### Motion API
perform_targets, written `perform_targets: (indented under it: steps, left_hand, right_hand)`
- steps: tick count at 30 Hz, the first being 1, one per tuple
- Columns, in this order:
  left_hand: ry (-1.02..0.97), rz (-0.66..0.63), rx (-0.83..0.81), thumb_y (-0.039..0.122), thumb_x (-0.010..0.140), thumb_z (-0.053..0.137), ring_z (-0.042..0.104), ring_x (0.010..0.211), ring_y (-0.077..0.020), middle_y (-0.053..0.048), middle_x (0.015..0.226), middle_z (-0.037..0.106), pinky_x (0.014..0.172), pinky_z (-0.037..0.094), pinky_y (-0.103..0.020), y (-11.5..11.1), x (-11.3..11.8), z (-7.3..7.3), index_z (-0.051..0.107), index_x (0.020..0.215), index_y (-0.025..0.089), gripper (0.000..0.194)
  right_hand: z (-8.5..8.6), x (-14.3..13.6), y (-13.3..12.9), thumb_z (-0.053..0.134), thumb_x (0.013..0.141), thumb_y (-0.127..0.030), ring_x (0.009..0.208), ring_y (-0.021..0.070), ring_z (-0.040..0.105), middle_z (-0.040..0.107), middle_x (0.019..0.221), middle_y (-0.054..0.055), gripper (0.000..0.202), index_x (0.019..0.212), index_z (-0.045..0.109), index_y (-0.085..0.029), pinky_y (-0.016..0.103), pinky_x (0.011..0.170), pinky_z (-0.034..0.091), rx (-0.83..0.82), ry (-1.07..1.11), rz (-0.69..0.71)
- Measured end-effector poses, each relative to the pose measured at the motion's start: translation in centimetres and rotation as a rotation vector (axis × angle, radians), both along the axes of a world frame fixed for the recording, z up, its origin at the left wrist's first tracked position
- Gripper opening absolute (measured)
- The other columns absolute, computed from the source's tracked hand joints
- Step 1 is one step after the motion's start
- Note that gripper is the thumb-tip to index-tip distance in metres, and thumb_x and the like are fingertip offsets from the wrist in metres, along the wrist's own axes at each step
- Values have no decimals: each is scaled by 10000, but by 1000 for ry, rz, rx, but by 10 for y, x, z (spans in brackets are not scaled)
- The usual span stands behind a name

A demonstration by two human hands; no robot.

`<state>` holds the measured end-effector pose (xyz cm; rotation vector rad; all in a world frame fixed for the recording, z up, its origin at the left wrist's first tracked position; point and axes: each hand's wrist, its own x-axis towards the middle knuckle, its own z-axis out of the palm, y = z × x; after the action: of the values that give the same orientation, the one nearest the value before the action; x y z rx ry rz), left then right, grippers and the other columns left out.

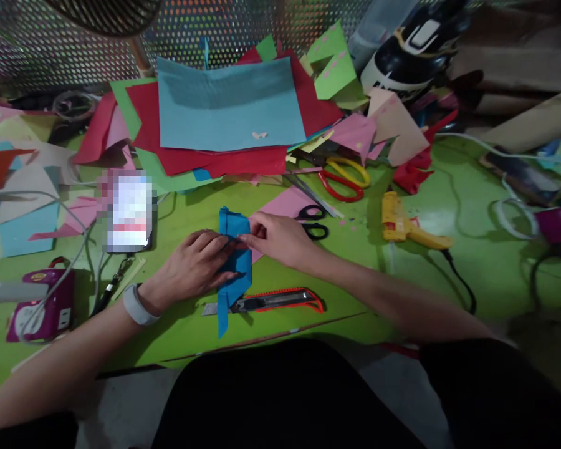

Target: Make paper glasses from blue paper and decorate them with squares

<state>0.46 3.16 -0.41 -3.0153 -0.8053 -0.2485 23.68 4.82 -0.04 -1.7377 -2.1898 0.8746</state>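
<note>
A strip of blue paper (236, 265), folded along its length, lies upright in view on the green table before me. My left hand (199, 259) holds it from the left, with fingers and thumb resting on its face. From the right, my right hand (273, 237) pinches its edge between thumb and curled fingers. A box cutter (280, 300) with an orange edge lies crosswise under the strip's lower end. Pink paper (280, 209) and black-handled scissors (314, 231) are just beyond my right hand, which partly hides them.
Stacked coloured sheets (229, 112) lie at the back, with red-and-yellow-handled scissors (343, 181) in front. A yellow glue gun (399, 218) with a cord is on the right. A lit phone (131, 212), a purple power socket box (51, 305) and cables are on the left.
</note>
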Motion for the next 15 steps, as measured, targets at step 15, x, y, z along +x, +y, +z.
perform_targets:
  steps: [15]
  left_hand:
    - [51, -10, -37, 535, 1041, 357, 589, 1095, -298, -158, 1219, 633, 929, 508, -438, 5, -3, 6, 532, 1432, 146, 579]
  right_hand:
    - [23, 4, 35, 738, 877, -327, 582, 150, 652, 661, 576, -20, 229, 757, 589, -201, 256, 578, 420, -338, -22, 131]
